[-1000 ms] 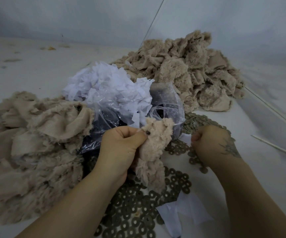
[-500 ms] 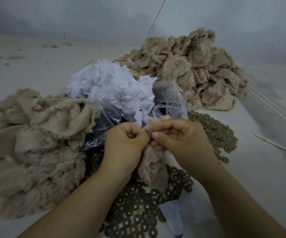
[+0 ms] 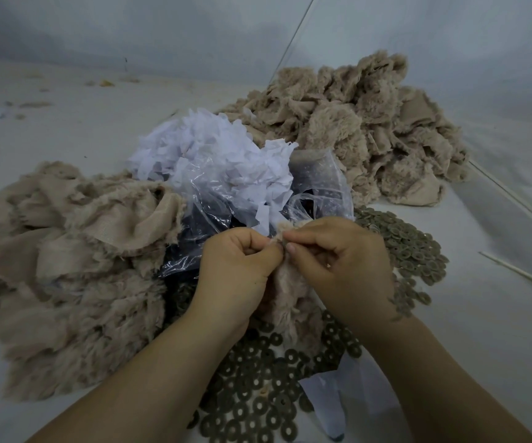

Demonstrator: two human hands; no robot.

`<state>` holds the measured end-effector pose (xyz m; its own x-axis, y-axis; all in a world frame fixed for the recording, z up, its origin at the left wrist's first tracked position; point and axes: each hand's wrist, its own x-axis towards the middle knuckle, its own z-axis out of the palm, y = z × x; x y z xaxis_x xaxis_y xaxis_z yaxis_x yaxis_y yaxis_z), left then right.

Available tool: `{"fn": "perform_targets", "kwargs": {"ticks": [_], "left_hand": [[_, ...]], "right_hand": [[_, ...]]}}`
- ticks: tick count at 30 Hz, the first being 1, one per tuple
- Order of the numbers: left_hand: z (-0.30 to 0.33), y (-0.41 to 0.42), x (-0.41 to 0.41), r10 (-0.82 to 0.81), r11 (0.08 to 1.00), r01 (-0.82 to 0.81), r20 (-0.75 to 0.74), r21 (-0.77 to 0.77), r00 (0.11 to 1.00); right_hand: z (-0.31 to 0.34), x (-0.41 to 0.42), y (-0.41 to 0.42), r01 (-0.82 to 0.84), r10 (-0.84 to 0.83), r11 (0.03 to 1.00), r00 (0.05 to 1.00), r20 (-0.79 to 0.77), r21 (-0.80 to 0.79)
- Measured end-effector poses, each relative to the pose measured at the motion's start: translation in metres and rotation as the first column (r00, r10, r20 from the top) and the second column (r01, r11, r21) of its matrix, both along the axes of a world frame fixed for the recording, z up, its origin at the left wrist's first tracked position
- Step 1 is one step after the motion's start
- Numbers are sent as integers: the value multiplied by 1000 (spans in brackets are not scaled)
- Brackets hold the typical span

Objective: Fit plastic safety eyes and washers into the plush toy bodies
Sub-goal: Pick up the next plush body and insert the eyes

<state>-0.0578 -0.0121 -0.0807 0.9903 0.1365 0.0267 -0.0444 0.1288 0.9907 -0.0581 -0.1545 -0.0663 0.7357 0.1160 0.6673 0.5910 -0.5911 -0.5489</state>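
Note:
A small beige plush body (image 3: 290, 302) hangs between my two hands at the middle of the view. My left hand (image 3: 237, 270) grips its upper edge with curled fingers and thumb. My right hand (image 3: 341, 260) pinches the same top edge from the right, thumb and forefinger meeting my left hand's fingertips. The eye and any washer at that spot are hidden by my fingers. Dark ring washers (image 3: 258, 394) lie spread on the surface under my wrists, with more washers (image 3: 408, 247) heaped to the right.
A pile of beige plush bodies (image 3: 66, 266) lies at the left and a larger pile (image 3: 354, 129) at the back right. A clear plastic bag (image 3: 213, 219) and white paper scraps (image 3: 213, 155) sit behind my hands. A thin stick (image 3: 520, 273) lies at the right.
My right hand left the washer heap at the right and came up to the plush body's top edge, where it now pinches next to my left hand. The eye seen earlier is covered.

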Motion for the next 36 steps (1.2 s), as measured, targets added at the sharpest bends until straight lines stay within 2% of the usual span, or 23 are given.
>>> {"fn": "perform_targets", "kwargs": {"ticks": [5, 12, 15, 21, 27, 29, 32, 36], "left_hand": [[-2, 1, 1, -61, 994, 57, -32, -98, 998], [0, -1, 0, -155, 945, 150, 6, -290, 988], [1, -2, 0, -143, 932, 132, -9, -339, 990], [1, -1, 1, -101, 950, 83, -44, -303, 994], [2, -1, -2, -42, 975, 40, -4, -216, 999], [3, -2, -3, -34, 979, 36, 13, -202, 999], [3, -5, -5, -10, 985, 19, 53, -169, 999], [2, -7, -6, 22, 990, -13, 66, -141, 998]], "right_hand": [[-1, -2, 2, 1, 14, 991, 994, -107, 133], [-2, -2, 5, 44, -35, 994, 996, -83, 102], [-2, -3, 7, 35, -18, 989, 994, -111, 147], [-2, -4, 9, 15, 48, 964, 972, -231, 265], [-1, -5, 9, 30, 98, 925, 944, -314, 379], [-2, -5, 10, 55, 118, 890, 931, -345, 453], [-4, -5, 10, 124, 188, 789, 883, -429, 602], [-6, -5, 11, 164, 286, 703, 825, -487, 692]]}}
